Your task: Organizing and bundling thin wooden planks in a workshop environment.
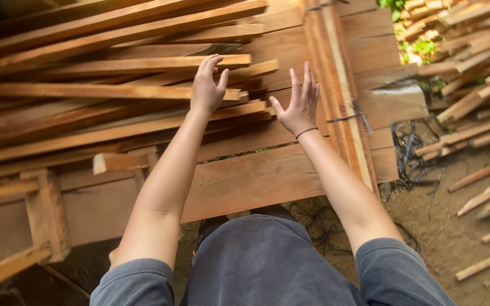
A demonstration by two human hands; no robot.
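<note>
My left hand [207,86] reaches forward with fingers spread, over the ends of a stack of long thin wooden slats [103,90] lying on a wooden frame. It holds nothing; I cannot tell whether it touches the slat ends. A little to the right, my right hand [296,103] is raised, palm forward and fingers apart, empty, in front of wide wooden planks [267,141]. A thin dark band sits on the right wrist.
A bundle of slats tied with wire [338,85] runs along the right side of the planks. More loose slats [472,73] are piled on the dirt ground at right. A wooden post and rails [46,215] stand at lower left.
</note>
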